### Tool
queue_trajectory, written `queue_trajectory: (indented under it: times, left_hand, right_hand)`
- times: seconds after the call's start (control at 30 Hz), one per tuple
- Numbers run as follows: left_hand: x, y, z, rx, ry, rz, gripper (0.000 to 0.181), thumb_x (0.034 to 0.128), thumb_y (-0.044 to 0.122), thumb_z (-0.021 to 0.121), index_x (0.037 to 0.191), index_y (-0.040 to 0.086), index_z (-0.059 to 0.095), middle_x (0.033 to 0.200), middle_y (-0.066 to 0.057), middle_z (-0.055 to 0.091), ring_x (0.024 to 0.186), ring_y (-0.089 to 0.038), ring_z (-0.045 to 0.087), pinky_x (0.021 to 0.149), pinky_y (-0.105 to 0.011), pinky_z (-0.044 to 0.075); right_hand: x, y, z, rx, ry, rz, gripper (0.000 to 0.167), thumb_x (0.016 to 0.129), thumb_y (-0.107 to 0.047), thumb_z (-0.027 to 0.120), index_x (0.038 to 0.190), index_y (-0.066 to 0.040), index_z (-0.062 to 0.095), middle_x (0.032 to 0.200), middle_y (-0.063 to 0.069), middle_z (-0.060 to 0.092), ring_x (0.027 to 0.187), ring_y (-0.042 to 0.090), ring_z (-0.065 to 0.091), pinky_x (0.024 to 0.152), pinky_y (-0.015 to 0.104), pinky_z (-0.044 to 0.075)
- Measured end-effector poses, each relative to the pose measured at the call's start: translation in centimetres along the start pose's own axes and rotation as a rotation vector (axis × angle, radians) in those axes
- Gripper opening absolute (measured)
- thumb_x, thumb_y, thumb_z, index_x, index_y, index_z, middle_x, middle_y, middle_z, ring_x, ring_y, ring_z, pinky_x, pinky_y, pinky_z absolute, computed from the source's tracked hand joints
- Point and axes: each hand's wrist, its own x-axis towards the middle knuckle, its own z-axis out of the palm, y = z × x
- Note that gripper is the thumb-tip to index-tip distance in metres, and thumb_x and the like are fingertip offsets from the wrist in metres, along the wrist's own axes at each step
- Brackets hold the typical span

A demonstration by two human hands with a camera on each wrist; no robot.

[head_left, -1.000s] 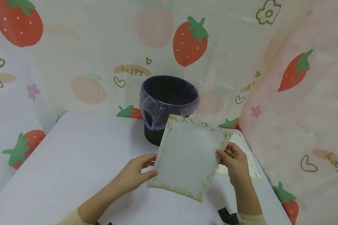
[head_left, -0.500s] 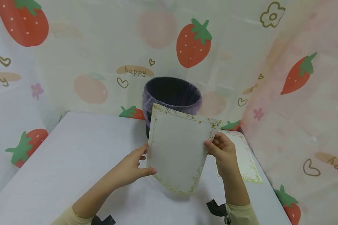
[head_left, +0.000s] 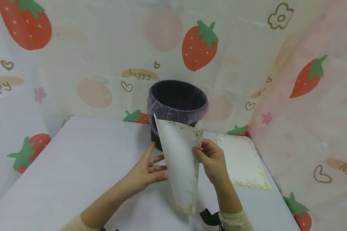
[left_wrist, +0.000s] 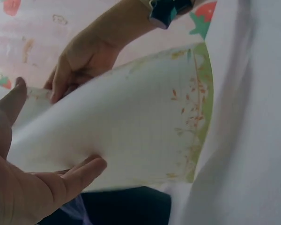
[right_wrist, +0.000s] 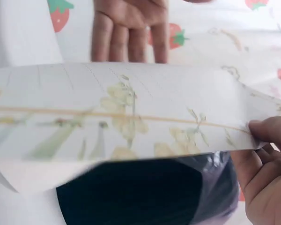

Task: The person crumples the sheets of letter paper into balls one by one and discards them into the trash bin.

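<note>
Paper sheet (head_left: 179, 160), white and oblong with a printed border of green and yellow leafy sprigs, is held up over the worktop (head_left: 75, 166), which is spread with white cloth; the sheet bows in a lengthwise curve. At its three o'clock the right hand (head_left: 212, 157) pinches the edge below the upper corner, thumb on the near face and the other fingers curled behind.

At nine o'clock the left hand (head_left: 144, 173) has its fingers spread and fairly straight, beside the opposite edge and gripping nothing. In the right wrist view its fingertips are hidden behind the sheet; whether they touch the paper I cannot tell.

Toward twelve o'clock, beyond the sheet, stands a dark round bin (head_left: 157, 143), upright, with a translucent purple plastic liner (head_left: 173, 113) folded over its rim. The sheet covers part of its front. At three o'clock, past the right hand, a second white sheet (head_left: 245, 160) with a similar border lies flat. Pale fabric (head_left: 112, 41) printed with red strawberries hangs behind. Black wrist gear (head_left: 209, 218) shows at five o'clock, next to a pale yellowish sleeve (head_left: 235, 222).
</note>
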Motion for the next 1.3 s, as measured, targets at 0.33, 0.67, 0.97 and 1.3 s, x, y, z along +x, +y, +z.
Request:
queue_trajectory:
  times: [0.33,0.67,0.97,1.3]
  left_hand:
    - [0.3,-0.4,1.2,-0.132,0.168,0.118,0.072,0.0902,0.009,0.079,0.150,0.002,0.040,0.131,-0.024,0.065,0.109,-0.027,0.071,0.092,-0.039,0.060]
    - [-0.1,-0.2,0.0,-0.052,0.345,0.188,0.043,0.0914,0.011,0.078,0.128,-0.004,0.061,0.114,-0.021,0.074,0.093,-0.027,0.076,0.077,-0.040,0.064]
    - [-0.3,0.3,-0.8,-0.064,0.307,0.233,0.058,0.0909,0.011,0.078,0.142,0.001,0.054,0.113,-0.021,0.074,0.089,-0.025,0.077,0.077,-0.038,0.064]
    - [-0.3,0.6,-1.0,0.225,0.229,0.525,0.077,0.0825,0.002,0.083,0.151,0.015,0.051,0.146,-0.009,0.051,0.129,-0.018,0.057,0.103,-0.028,0.053]
  right_hand:
    - [-0.7,0.7,2.9,-0.222,-0.027,-0.100,0.032,0.095,-0.005,0.071,0.127,-0.004,0.067,0.109,0.014,0.073,0.089,0.019,0.071,0.075,0.028,0.061]
    - [-1.3,0.1,3.3,-0.673,-0.148,-0.285,0.090,0.084,-0.023,0.086,0.160,-0.016,0.037,0.160,0.001,0.043,0.145,0.024,0.046,0.116,0.046,0.041]
    - [-1.9,-0.4,3.7,-0.668,-0.236,-0.083,0.111,0.067,-0.033,0.095,0.160,-0.017,0.036,0.143,0.005,0.056,0.116,0.017,0.058,0.093,0.039,0.055]
    - [-1.6,0.6,4.0,-0.593,-0.146,-0.162,0.018,0.075,-0.023,0.089,0.089,-0.016,0.081,0.086,-0.009,0.070,0.078,0.006,0.061,0.064,0.024,0.053]
